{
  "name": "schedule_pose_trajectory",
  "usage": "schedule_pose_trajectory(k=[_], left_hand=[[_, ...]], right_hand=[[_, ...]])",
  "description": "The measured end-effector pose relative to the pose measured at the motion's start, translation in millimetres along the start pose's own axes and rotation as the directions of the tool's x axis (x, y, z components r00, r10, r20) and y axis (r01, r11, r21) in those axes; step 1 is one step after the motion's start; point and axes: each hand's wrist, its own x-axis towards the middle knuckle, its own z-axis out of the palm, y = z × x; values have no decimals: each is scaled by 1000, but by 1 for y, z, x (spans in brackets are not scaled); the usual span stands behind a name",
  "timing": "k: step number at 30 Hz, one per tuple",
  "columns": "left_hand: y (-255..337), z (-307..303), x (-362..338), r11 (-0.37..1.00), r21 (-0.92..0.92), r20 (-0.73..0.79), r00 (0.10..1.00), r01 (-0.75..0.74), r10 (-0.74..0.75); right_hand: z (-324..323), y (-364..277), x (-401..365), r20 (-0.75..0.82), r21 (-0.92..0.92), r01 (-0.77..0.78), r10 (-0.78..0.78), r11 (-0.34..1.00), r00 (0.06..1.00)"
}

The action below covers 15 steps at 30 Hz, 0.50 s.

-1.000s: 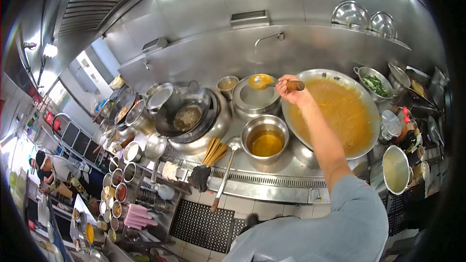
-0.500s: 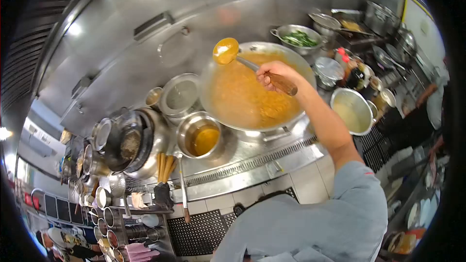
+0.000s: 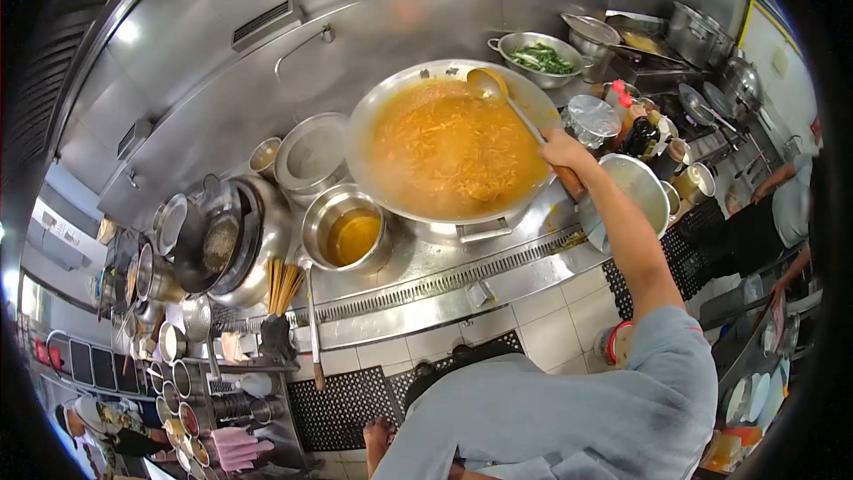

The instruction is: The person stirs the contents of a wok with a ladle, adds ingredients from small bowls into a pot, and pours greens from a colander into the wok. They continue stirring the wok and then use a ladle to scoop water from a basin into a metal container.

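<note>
My right hand [image 3: 563, 151] is closed around the wooden-ended handle of a ladle [image 3: 524, 117]. The ladle's bowl is over the far right side of a wide wok [image 3: 362, 156], near the rim. Steaming orange-brown sauce with strips in it [image 3: 444, 147] fills much of the wok. Low beside my body, my left hand [image 3: 378, 434] hangs above the floor mat; it is small in view and its fingers are partly hidden. Left of the wok stands a steel pot [image 3: 311, 244] with amber liquid in it.
A metal pot of pale liquid [image 3: 656, 182] is under my right forearm. Behind it are a foil-covered container [image 3: 593, 117] and bottles [image 3: 641, 135]. A colander of greens [image 3: 542, 60] sits at the back. Stacked woks [image 3: 213, 253] stand left. People [image 3: 791, 204] work at right and lower left.
My right hand has moved right and slightly down with the ladle, whose bowl went from the wok's far left to its far right. My left hand has come into view.
</note>
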Motion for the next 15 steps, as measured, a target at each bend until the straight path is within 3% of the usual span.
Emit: schedule_pose_trajectory(k=[1, 2, 5, 6, 9, 13, 15], left_hand=[[-17, -4, -7, 966, 157, 35, 978, -207, 204], [-23, -7, -16, 941, 271, 49, 979, -202, 196], [-38, -6, -29, 833, 553, 52, 999, -17, -14], [-45, -5, -32, 814, 581, 51, 998, 5, -43], [-60, -2, -36, 743, 668, 73, 990, 42, -122], [-71, 1, -40, 731, 659, 40, 963, 176, -268], [-82, -1, -36, 740, 596, -8, 923, 313, -384]], right_hand=[[12, 8, 9, 46, 34, -36, 34, 999, 998], [24, 3, 3, 89, 150, -65, 52, 987, 995], [64, -19, -22, 202, 426, -181, 102, 886, 974], [70, -22, -29, 248, 467, -237, 132, 852, 960], [60, -37, -70, 340, 643, -201, -41, 739, 940], [29, -80, -145, 315, 720, -185, -77, 669, 946], [21, -90, -162, 273, 739, -201, -14, 643, 962]])
